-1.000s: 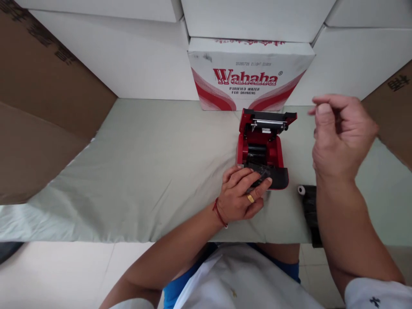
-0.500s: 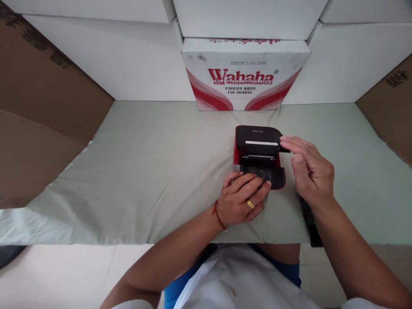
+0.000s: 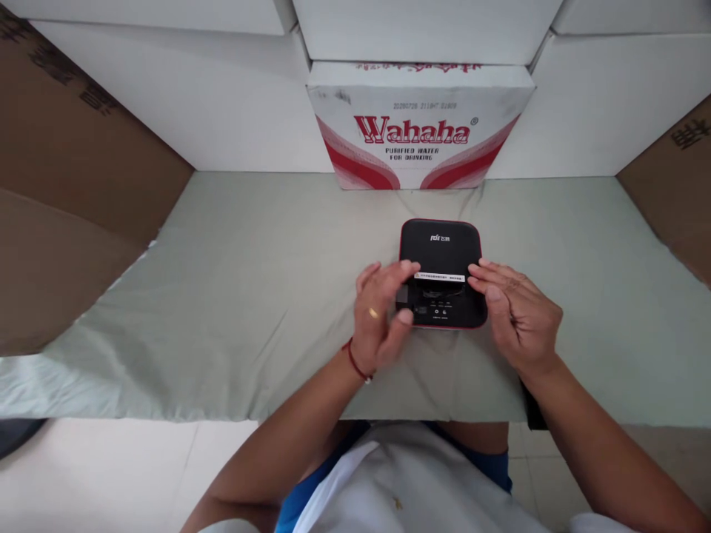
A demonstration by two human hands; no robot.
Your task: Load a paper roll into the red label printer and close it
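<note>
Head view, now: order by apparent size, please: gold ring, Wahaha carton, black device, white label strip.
Largest to smallest:
1. Wahaha carton, largest despite standing farther back
2. Black device, partly covered by fingers
3. White label strip, long but thin
4. Gold ring

The light is soft and slightly dim, giving faint shadows in the folds of the pale green fabric tablecloth (image 3: 266, 274). The person's bare left hand (image 3: 382, 307) is somewhat blurred; picture edges look stretched.
</note>
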